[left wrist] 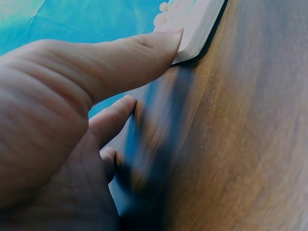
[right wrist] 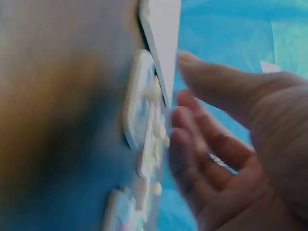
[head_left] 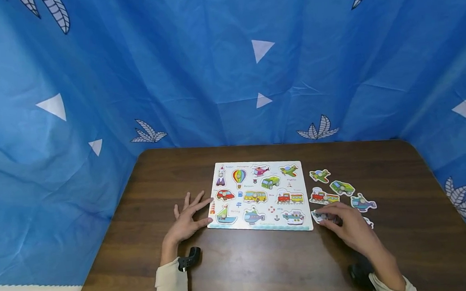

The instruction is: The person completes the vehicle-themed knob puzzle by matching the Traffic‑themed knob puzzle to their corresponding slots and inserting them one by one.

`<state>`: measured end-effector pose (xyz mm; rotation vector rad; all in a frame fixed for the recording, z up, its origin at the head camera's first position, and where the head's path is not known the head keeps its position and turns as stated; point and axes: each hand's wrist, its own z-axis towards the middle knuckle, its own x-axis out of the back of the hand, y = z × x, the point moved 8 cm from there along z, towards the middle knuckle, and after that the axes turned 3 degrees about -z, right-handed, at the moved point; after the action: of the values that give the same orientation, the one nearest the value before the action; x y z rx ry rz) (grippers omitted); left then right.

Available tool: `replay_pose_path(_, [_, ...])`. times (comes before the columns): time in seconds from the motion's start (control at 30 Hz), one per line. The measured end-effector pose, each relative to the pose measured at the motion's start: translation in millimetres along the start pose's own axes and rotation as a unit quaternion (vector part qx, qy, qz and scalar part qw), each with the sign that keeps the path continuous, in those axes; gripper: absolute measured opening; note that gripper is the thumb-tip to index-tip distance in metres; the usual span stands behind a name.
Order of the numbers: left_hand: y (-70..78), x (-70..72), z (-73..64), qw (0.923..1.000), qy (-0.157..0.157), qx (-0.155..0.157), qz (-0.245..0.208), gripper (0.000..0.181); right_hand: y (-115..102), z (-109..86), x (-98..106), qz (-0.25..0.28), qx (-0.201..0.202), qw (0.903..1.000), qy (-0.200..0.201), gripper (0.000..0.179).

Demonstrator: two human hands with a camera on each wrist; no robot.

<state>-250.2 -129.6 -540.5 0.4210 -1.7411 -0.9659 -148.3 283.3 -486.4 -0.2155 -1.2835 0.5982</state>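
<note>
A white puzzle board (head_left: pixel 271 209) printed with vehicles lies in the middle of the table. My left hand (head_left: pixel 186 223) rests at its left side with fingers spread; the thumb (left wrist: pixel 161 50) touches the board's corner edge in the left wrist view. On the right, my right hand (head_left: pixel 350 227) hovers low over a ship-like puzzle piece (head_left: pixel 318 216) beside the board's lower right corner. In the right wrist view its thumb and loosely bent fingers (right wrist: pixel 180 142) stand apart with nothing between them, close over the knobbed piece (right wrist: pixel 137 103). The hand partly covers this piece in the head view.
Right of the board lie a green plane piece (head_left: pixel 320 176), a green truck piece (head_left: pixel 342 188), a red and yellow train piece (head_left: pixel 323 196) and a blue submarine piece (head_left: pixel 363 202). Another piece (head_left: pixel 369 222) shows partly behind the right hand. A blue curtain (head_left: pixel 228 73) hangs behind the table.
</note>
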Motion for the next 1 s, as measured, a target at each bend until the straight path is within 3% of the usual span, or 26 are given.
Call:
replay_pose_path(0.17, [-0.3, 0.6, -0.5, 1.0, -0.005, 0.001, 0.001, 0.063, 11.7, 3.5, -4.7, -0.01, -0.025, 0.9978, -0.061, 0.022])
replay_pose_path(0.5, [-0.2, -0.2, 1.2, 1.0, -0.005, 0.0, -0.005, 0.064, 9.7, 6.5, -7.6, -0.038, 0.006, 0.9989, -0.026, 0.016])
replay_pose_path(1.0, [-2.6, -0.4, 2.5, 1.0, -0.001, -0.001, 0.0, 0.064, 10.2, 9.3, -3.6, -0.059, -0.009, 0.998, -0.022, 0.015])
